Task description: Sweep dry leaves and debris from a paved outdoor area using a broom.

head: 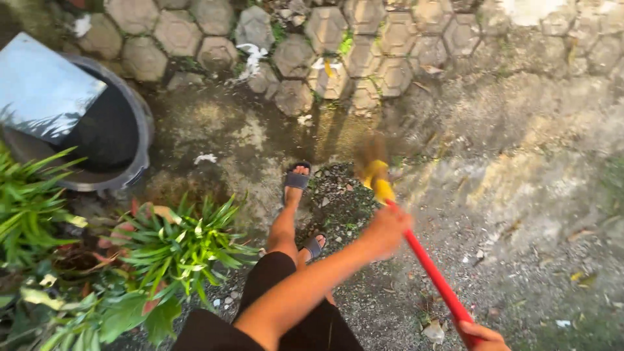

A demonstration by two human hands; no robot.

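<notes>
The person's left hand [388, 229] is closed around the red handle of a broom [426, 263], roughly midway along the shaft; the right hand [482, 336] grips the same handle at its near end, low at the right edge of the view, fingers wrapped about it. The broom slants from near right up toward the middle of the scene; its yellow collar and blurred brown bristles [372, 159] sit over the stained concrete ground [520, 162], just right of the person's feet. Those feet wear dark slide sandals [297, 180], one ahead of the other, on a patch of gravel and dirt. To the far left stands a dark round bucket [140, 140] with a grey flat sheet [39, 88] lying across its mouth; green leafy plants [175, 250] fill the near left. Hexagonal paving stones [325, 39] run along the far side, with white scraps [250, 55] scattered on them.
</notes>
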